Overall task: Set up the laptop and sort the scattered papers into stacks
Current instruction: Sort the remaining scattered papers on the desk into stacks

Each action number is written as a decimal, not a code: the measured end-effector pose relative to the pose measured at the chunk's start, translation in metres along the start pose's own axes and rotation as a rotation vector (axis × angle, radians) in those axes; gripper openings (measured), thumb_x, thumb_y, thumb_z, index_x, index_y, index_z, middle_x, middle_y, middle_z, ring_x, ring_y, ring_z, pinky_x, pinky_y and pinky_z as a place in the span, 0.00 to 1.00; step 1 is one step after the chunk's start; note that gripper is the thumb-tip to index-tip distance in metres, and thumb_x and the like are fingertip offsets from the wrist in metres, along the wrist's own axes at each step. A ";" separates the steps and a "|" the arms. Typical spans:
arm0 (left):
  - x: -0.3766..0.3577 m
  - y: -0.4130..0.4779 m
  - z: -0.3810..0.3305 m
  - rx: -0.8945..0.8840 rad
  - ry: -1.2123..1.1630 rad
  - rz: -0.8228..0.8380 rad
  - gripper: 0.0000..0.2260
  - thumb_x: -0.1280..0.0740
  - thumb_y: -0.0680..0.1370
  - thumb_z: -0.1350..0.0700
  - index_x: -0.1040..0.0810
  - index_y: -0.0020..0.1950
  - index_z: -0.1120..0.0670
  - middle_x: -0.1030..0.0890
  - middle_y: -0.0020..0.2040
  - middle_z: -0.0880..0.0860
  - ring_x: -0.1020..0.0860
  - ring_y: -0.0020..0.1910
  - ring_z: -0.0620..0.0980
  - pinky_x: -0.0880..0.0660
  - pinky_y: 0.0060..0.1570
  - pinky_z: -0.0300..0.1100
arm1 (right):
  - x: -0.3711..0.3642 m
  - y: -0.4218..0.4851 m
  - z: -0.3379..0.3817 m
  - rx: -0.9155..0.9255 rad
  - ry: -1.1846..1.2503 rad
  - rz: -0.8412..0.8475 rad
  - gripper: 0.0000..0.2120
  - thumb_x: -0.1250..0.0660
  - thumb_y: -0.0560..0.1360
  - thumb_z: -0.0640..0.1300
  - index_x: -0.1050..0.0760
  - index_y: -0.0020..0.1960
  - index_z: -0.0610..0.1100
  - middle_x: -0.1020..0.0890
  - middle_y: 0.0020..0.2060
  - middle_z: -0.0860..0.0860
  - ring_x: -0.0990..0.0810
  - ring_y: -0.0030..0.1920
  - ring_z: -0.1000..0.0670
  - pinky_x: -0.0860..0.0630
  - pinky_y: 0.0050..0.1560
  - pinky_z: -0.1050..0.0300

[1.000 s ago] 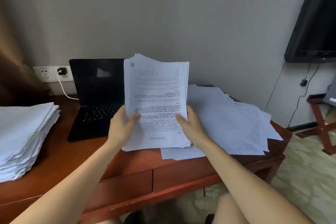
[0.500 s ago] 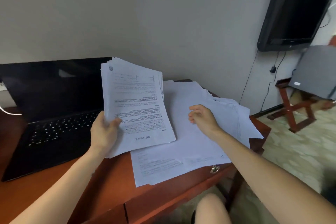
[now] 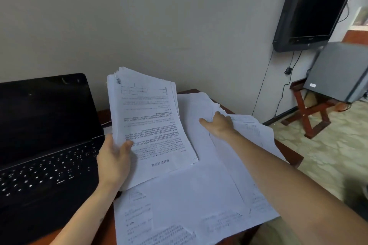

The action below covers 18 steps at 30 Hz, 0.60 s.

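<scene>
Left hand (image 3: 113,161) is gripping the gathered bundle (image 3: 147,123) while the right hand (image 3: 219,125) is reaching into the loose sheets (image 3: 179,205)

Nearest, loose sheets are lying overlapped and skewed across the desk (image 3: 288,154), printed text showing, corners overhanging the front edge; left hand is clamping the bundle's lower left edge, thumb on top, tilting it up off the desk, likely keeping sorted pages apart from the unsorted mess; bundle is looking thick, white, edges fanned unevenly; right hand is resting farther back on the spread, thumb out, fingers bent onto sheet edges, probably going for the next page, grip or just touch cannot be told; laptop (image 3: 43,135) is sitting open just left, screen dark
</scene>
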State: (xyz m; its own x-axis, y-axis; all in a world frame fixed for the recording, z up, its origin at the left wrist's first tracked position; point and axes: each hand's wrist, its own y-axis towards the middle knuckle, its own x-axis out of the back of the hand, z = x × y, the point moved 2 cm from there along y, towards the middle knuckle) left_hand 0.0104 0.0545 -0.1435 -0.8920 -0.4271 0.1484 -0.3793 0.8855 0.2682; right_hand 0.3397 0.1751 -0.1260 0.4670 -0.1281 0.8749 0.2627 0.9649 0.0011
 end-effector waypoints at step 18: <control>-0.001 -0.004 0.005 -0.047 0.042 -0.020 0.05 0.30 0.82 0.59 0.22 0.57 0.52 0.17 0.49 0.45 0.20 0.46 0.32 0.27 0.43 0.36 | -0.036 0.011 -0.007 0.236 0.868 -0.186 0.20 0.30 0.77 0.35 0.26 0.65 0.51 0.17 0.42 0.46 0.20 0.41 0.53 0.24 0.43 0.64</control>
State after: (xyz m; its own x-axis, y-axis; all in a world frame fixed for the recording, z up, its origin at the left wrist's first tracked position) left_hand 0.0118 0.0525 -0.1494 -0.8729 -0.4525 0.1824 -0.3837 0.8677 0.3161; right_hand 0.3314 0.1886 -0.1608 0.9297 -0.3209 0.1806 0.2620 0.9211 0.2881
